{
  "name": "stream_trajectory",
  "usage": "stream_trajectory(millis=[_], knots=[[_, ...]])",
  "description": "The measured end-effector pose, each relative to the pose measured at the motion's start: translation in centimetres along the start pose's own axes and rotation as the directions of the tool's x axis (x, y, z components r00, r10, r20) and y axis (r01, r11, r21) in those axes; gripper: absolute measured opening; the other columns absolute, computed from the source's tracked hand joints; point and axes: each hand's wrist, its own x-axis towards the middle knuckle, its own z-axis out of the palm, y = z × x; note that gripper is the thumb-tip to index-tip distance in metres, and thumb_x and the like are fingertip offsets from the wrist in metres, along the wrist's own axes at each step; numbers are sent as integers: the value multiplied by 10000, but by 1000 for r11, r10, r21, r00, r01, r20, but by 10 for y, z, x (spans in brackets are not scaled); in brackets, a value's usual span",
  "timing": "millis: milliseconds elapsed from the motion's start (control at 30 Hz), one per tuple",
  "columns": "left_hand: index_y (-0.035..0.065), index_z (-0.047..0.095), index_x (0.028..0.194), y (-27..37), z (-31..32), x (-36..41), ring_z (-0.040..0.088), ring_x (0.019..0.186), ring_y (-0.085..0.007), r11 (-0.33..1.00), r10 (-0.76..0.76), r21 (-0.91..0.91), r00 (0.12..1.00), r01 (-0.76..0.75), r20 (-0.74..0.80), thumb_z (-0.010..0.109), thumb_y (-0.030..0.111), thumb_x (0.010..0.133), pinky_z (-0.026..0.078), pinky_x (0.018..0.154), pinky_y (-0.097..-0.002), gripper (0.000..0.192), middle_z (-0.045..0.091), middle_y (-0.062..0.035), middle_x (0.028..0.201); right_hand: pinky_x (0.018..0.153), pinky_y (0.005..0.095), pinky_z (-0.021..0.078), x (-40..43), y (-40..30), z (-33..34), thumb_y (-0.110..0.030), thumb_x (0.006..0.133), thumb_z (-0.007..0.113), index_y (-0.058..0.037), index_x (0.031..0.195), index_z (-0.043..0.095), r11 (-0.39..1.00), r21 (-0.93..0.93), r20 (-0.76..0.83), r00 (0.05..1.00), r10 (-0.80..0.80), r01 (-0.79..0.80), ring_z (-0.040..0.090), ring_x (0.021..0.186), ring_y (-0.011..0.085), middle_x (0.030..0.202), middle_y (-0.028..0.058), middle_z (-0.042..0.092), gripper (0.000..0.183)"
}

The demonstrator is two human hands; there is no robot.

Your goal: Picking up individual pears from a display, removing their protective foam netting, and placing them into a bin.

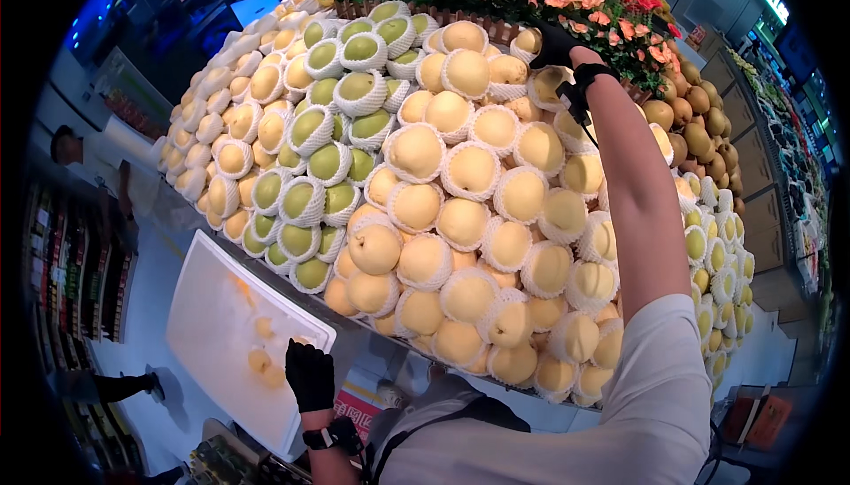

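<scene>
Pale yellow pears (468, 212) in white foam nets form a sloping pile before me. My right hand (556, 46), in a black glove, reaches to the top of the pile. Its fingers are around the side of a netted pear (528, 41), close to the flower border; the glove partly hides this pear. Low on the left, my gloved left hand (310, 373) is curled into a fist at the near edge of a white foam box (206, 339). No object shows in that fist. A few yellow pears (260, 360) lie in the box.
Green netted fruit (309, 129) and more yellow fruit (232, 156) adjoin the pears on the left. Behind runs a low wooden fence with artificial-looking flowers (564, 0). Brown fruit (697, 116) is piled at right. A person (99, 166) stands at far left, near shelves (73, 266).
</scene>
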Motion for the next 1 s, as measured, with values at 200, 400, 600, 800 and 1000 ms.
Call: stream_trajectory(millis=[200, 400, 600, 800, 1000], knots=[[193, 335, 639, -1, -6, -1, 268, 454, -116, 1000, -8, -12, 998, 7, -56, 373, 311, 998, 267, 472, -276, 380, 260, 33, 538, 998, 404, 443, 7, 14, 20, -140, 456, 891, -189, 1404, 339, 981, 175, -87, 994, -69, 83, 518, 1177, 308, 1274, 145, 539, 1098], [188, 326, 656, 3, -7, -2, 295, 436, -130, 999, -20, -47, 1000, 20, 15, 310, 308, 1014, 274, 445, -285, 377, 274, 16, 532, 925, 403, 485, 2, 4, 16, -124, 445, 870, -171, 1271, 492, 983, 170, -157, 987, -47, 73, 578, 1083, 314, 1151, 136, 614, 909], [191, 323, 645, 5, 5, 1, 296, 440, -128, 994, -65, -90, 998, 65, 0, 314, 307, 1013, 282, 449, -283, 385, 273, 17, 530, 934, 421, 476, -10, 5, 8, -160, 469, 861, -184, 1227, 528, 995, 87, -325, 946, -12, 42, 557, 1074, 364, 1129, 176, 598, 828], [182, 317, 622, 10, 5, 4, 282, 432, -127, 994, -102, -35, 993, 105, 57, 316, 301, 1012, 276, 440, -277, 408, 264, 16, 516, 949, 441, 464, -36, -5, -2, -179, 494, 856, -162, 1246, 501, 982, 109, -540, 839, -72, 154, 503, 1131, 373, 1200, 157, 549, 832], [176, 332, 597, 21, -9, 11, 243, 431, -111, 911, -303, -247, 942, 330, 141, 332, 310, 1009, 262, 435, -258, 433, 241, 29, 516, 896, 402, 481, -100, -46, -3, -200, 556, 848, -101, 1212, 530, 924, 285, -585, 810, -42, 254, 596, 1026, 286, 1074, 139, 633, 735]])
